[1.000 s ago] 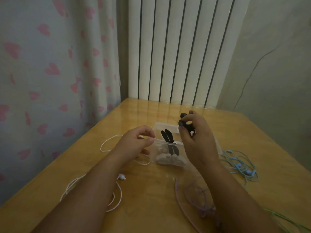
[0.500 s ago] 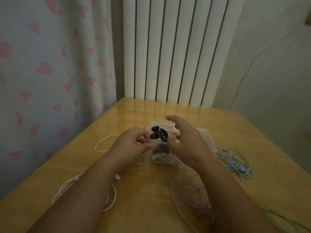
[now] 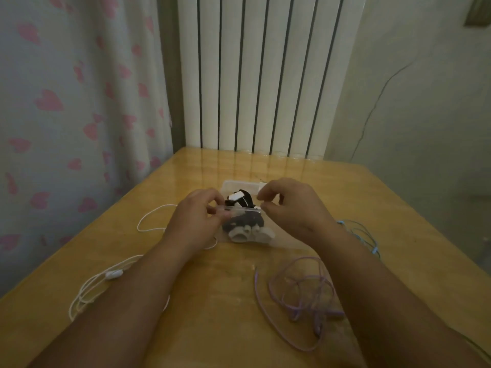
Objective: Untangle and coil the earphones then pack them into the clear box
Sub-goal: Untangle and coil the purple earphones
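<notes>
Earphones with a purple cord point(image 3: 313, 312) lie in a loose tangle on the table point(image 3: 218, 293), nearer than the right hand point(image 3: 295, 208) and partly under that forearm. White earphones point(image 3: 113, 274) trail nearer than the left hand point(image 3: 196, 219) and out to its left, passing under the left forearm, with one loop curving just left of the wrist.

Both hands are raised side by side with the clear box point(image 3: 239, 208) between them. The left hand pinches the left end of the box's near rim between thumb and fingers. The right hand's fingers are curled and its thumb tip touches the rim's right end; whether it truly grips cannot be told. Inside the box, below the hands, sit pale coiled earphones point(image 3: 249, 235), and black earphones point(image 3: 245, 201) rise above the rim between the two thumbs. Blue earphones point(image 3: 373, 248) lie just right of the right wrist.

Beyond the fingertips a clear lid point(image 3: 239, 185) shows. Farther off stand a white radiator point(image 3: 252, 75), a heart-print curtain point(image 3: 66, 102) to the left and a pale wall point(image 3: 425, 102) to the right.
</notes>
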`<state>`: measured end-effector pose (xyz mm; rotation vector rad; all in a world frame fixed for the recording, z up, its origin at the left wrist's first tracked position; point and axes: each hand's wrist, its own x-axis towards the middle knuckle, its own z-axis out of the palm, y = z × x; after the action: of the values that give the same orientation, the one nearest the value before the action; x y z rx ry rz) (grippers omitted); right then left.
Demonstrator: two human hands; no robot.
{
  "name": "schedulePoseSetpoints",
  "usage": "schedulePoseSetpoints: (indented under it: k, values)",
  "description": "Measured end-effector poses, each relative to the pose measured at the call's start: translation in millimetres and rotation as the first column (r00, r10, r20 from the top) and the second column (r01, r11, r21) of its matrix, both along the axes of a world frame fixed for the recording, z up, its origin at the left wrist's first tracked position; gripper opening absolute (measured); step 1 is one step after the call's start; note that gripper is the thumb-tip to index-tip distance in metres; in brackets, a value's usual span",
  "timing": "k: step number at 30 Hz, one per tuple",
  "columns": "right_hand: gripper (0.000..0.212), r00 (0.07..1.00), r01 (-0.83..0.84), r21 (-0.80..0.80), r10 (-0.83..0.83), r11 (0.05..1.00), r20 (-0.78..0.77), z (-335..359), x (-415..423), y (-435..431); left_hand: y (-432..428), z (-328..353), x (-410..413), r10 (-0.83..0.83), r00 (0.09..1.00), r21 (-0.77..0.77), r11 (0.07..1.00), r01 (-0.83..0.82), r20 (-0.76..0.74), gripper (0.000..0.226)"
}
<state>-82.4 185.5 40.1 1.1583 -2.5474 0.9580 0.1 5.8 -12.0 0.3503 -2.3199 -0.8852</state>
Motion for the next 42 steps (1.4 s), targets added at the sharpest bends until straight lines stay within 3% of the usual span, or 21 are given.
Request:
schedulePoseSetpoints:
  k: [3,7,9,12,15,20,26,31,34,36,39,41,42]
  values:
    - [0.019,0.999,-0.036,-0.008,0.036,0.999,-0.002,3.5,1.6,1.4,0.9,3.1,1.6,-0.003,1.000,0.044,0.999,0.003,0.011,0.035]
    - [0.015,0.986,-0.037,0.007,0.037,0.999,-0.165,-2.2,1.1,15.3,-0.2,1.2,2.2,0.019,0.999,-0.139,0.990,-0.013,0.038,0.031]
    - [0.013,0.969,-0.028,-0.061,0.012,0.998,-0.248,-13.0,1.2,21.7,1.3,1.8,3.6,0.030,0.999,-0.220,0.975,-0.033,-0.017,0.028]
    - [0.012,0.978,-0.028,-0.088,0.010,0.996,-0.207,-25.2,6.8,24.8,8.0,6.3,7.1,-0.094,0.989,-0.274,0.960,0.059,-0.115,0.025]
    - [0.012,0.994,-0.078,0.002,0.078,0.997,-0.072,-25.5,10.9,24.4,16.8,6.3,10.4,-0.330,0.944,-0.267,0.908,0.323,0.020,0.018]
    - [0.015,0.977,-0.161,0.424,0.082,0.891,0.198,-23.8,6.4,32.8,28.5,1.0,7.2,-0.532,0.813,-0.133,0.811,0.570,0.238,0.010]
    - [0.020,0.982,-0.070,0.483,-0.025,0.873,0.187,-26.2,1.7,31.2,49.2,-5.8,3.9,-0.557,0.678,-0.146,0.711,0.688,0.480,0.035]
    - [0.022,0.982,-0.066,0.492,-0.032,0.868,0.188,-29.6,1.1,30.0,58.1,-9.4,2.1,-0.545,0.636,-0.211,0.645,0.734,0.546,0.021]
    - [0.023,0.949,-0.094,0.371,-0.029,0.924,0.314,-29.0,1.8,30.8,56.9,-9.8,2.5,-0.518,0.680,-0.261,0.662,0.703,0.518,0.008]
    - [0.022,0.901,-0.097,0.193,0.005,0.976,0.433,-25.8,3.6,31.9,51.6,-7.0,4.9,-0.543,0.729,-0.151,0.749,0.645,0.416,0.011]
    - [0.028,0.751,-0.084,-0.174,0.177,0.981,0.636,-16.5,10.4,36.8,43.4,4.8,9.4,-0.535,0.843,0.138,0.839,0.526,0.045,0.011]
    - [0.045,0.672,-0.117,-0.267,0.274,0.957,0.688,-13.1,12.0,40.5,38.3,11.9,11.7,-0.409,0.899,0.232,0.870,0.436,-0.155,0.015]
    - [0.049,0.691,-0.148,-0.253,0.283,0.956,0.666,-13.9,11.3,42.1,36.0,14.7,12.3,-0.332,0.919,0.261,0.887,0.381,-0.213,0.016]
